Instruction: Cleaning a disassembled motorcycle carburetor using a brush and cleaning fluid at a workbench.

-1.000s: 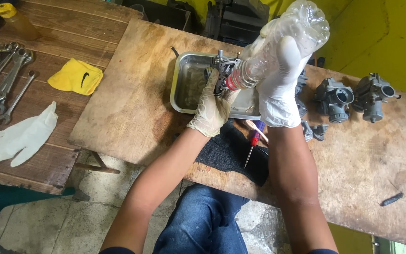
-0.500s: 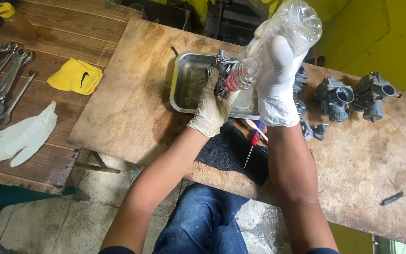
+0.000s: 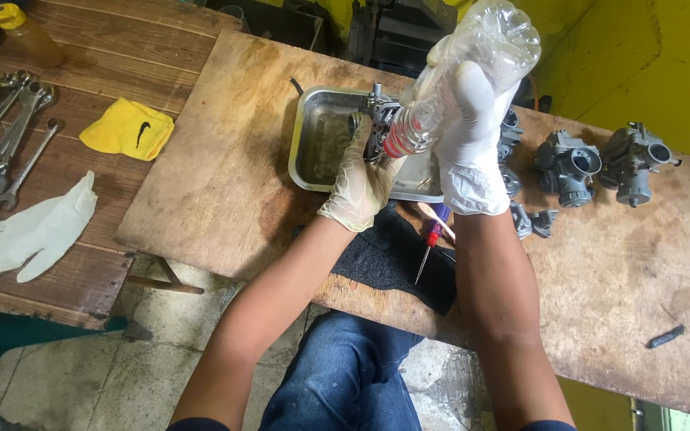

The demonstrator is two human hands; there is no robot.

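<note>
My left hand [image 3: 358, 177], in a pale glove, grips a grey metal carburetor [image 3: 378, 120] over a shallow steel tray [image 3: 317, 140]. My right hand [image 3: 473, 140], in a white glove, holds a clear plastic bottle [image 3: 473, 68] tipped neck-down, its red-ringed mouth right at the carburetor. Whether liquid is coming out cannot be made out. Both hands work above the tray on a worn wooden board [image 3: 225, 175].
Two more carburetors [image 3: 573, 166] [image 3: 639, 152] and small grey parts [image 3: 533, 222] lie right of the tray. A red-handled screwdriver [image 3: 431, 243] rests on a black cloth [image 3: 393, 255]. On the left bench lie wrenches [image 3: 1, 136], a yellow cloth [image 3: 128, 129] and a spare white glove [image 3: 33, 231].
The bottle has been tipped a little steeper and nearer the carburetor; both hands stay over the tray.
</note>
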